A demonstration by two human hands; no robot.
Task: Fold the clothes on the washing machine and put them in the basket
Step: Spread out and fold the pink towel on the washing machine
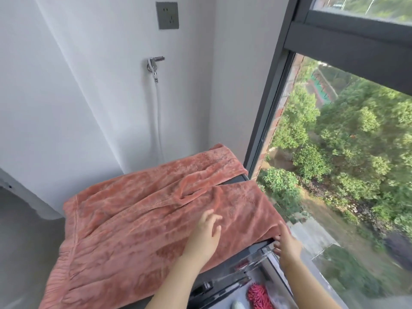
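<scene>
Salmon-pink fleece trousers [138,219] lie spread flat over the top of the washing machine [236,264], with the waistband at the left and the two legs reaching toward the window. My left hand [206,233] hovers over the nearer leg with its fingers spread and relaxed. At the right edge of the machine my right hand [285,241] pinches the hem of that leg. No basket is in view.
A large window [334,175] with a dark frame runs along the right, close to the machine. A tap with a white hose [156,68] and a wall socket [167,15] are on the wall behind. A pink chenille mop head [258,297] lies low between machine and window.
</scene>
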